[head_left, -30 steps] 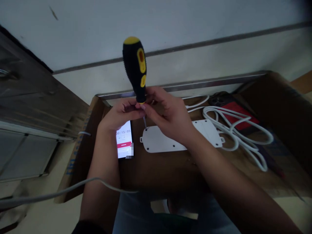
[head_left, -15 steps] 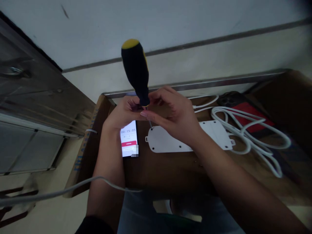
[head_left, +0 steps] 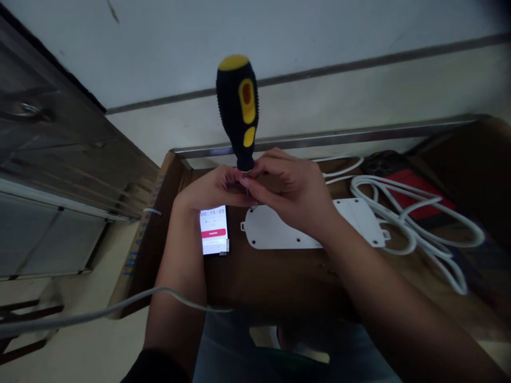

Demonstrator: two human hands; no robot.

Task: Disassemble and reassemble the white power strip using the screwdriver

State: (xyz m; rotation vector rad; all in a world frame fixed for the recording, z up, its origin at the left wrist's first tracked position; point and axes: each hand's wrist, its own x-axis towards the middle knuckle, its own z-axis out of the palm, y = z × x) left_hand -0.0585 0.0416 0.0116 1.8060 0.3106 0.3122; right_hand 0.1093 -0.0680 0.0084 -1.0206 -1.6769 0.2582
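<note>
A black and yellow screwdriver (head_left: 238,109) stands upright over the left end of a white power strip (head_left: 279,231) that lies back-side up on a brown board. My left hand (head_left: 213,189) and my right hand (head_left: 287,191) meet at the bottom of the handle, fingers pinched around the shaft. The tip is hidden behind my fingers. Screw holes show along the strip's near edge.
A lit phone (head_left: 213,230) showing a timer lies left of the strip. The strip's white cable (head_left: 415,218) is coiled at the right, over a red and black item (head_left: 407,186). A thin grey cable (head_left: 99,311) crosses my left forearm. A metal rail (head_left: 359,134) borders the far edge.
The screwdriver handle has turned, its yellow insert now facing me again, and it stands slightly more to the right. My fingers closed lower over the shaft, hiding the tip.
</note>
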